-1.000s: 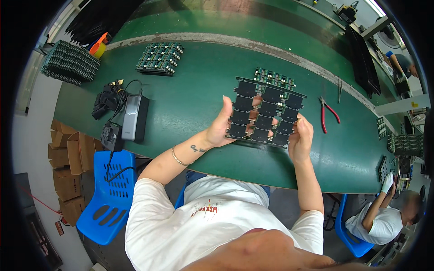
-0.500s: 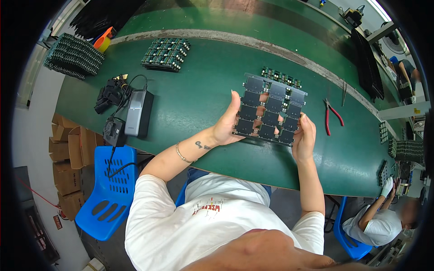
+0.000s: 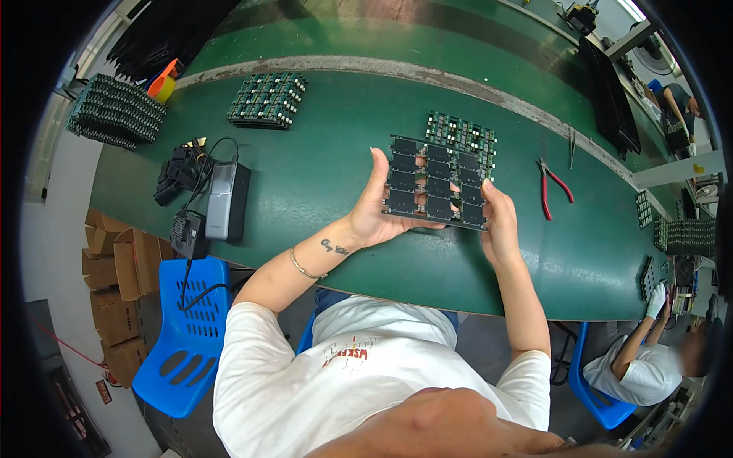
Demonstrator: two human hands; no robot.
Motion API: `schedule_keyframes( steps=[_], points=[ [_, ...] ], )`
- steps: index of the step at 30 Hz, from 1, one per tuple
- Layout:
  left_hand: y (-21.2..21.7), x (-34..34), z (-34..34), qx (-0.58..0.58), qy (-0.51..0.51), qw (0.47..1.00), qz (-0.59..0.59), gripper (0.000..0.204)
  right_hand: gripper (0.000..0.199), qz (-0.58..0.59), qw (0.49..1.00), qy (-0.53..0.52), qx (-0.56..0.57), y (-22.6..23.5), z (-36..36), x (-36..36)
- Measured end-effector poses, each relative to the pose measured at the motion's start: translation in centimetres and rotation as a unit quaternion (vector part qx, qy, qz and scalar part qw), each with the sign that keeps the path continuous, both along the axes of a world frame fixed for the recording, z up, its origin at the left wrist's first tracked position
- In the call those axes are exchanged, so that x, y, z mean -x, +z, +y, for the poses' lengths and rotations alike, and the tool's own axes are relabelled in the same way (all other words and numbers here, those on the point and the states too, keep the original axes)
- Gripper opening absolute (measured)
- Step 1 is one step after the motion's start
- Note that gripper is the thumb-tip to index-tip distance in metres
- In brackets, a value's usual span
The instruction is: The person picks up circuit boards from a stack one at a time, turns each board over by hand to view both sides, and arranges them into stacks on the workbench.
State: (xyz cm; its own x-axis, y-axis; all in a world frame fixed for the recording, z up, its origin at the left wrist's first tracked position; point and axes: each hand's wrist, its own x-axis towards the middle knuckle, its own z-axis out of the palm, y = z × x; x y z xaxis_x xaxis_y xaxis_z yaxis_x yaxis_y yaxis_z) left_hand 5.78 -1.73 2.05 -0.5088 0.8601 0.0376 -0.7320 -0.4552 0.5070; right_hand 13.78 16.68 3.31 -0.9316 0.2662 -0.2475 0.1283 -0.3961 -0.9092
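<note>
Far left of the fingers: stack of green circuit boards (image 3: 114,111) at the table edge, orange-yellow item (image 3: 162,82) just beyond it. Closer in, black cable bundle (image 3: 177,174) beside a grey-black power adapter (image 3: 221,201), small black box (image 3: 188,233) below that, cord dropping over a blue chair (image 3: 179,343). Cardboard boxes (image 3: 114,282) on the floor further left. Second batch of green boards (image 3: 267,99) up and left of the left-hand fingers, well apart.

Left hand (image 3: 378,210) gripping the left edge of a panel of dark circuit boards (image 3: 435,183), fingers (image 3: 377,172) upright along that edge, palm under the near corner. Panel tilted up off the green table (image 3: 321,168), held between both hands. Right hand (image 3: 498,221) clasped on the panel's lower right edge, fingertips (image 3: 489,191) on its face.

Just beyond the fingertips, behind the panel: another green board panel (image 3: 462,137) flat on the table. Right of the right-hand fingers, near: red-handled cutters (image 3: 551,187); tweezers (image 3: 571,145) past them. Far right: more stacked boards (image 3: 687,237), another person's gloved hand (image 3: 655,299).
</note>
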Motion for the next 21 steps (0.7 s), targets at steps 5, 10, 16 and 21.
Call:
schedule_keyframes(
  steps=[5,10,16,21],
  points=[
    [-0.3,0.1,-0.1,-0.015,-0.005,0.998,-0.062,0.089,0.026,-0.009,1.0,-0.001,-0.002,0.8,-0.5,-0.2],
    [-0.8,0.4,-0.3,-0.063,-0.029,0.994,-0.088,0.085,0.027,0.03,0.999,0.034,-0.006,1.1,-0.5,-0.4],
    [-0.3,0.4,-0.1,-0.082,-0.035,0.988,-0.123,0.081,0.028,0.035,0.998,0.051,0.004,-0.8,0.5,-0.2],
    [-0.3,0.3,-0.2,-0.07,-0.012,0.989,-0.133,0.093,0.028,0.038,0.997,0.061,0.002,0.0,0.3,-0.1]
  ],
)
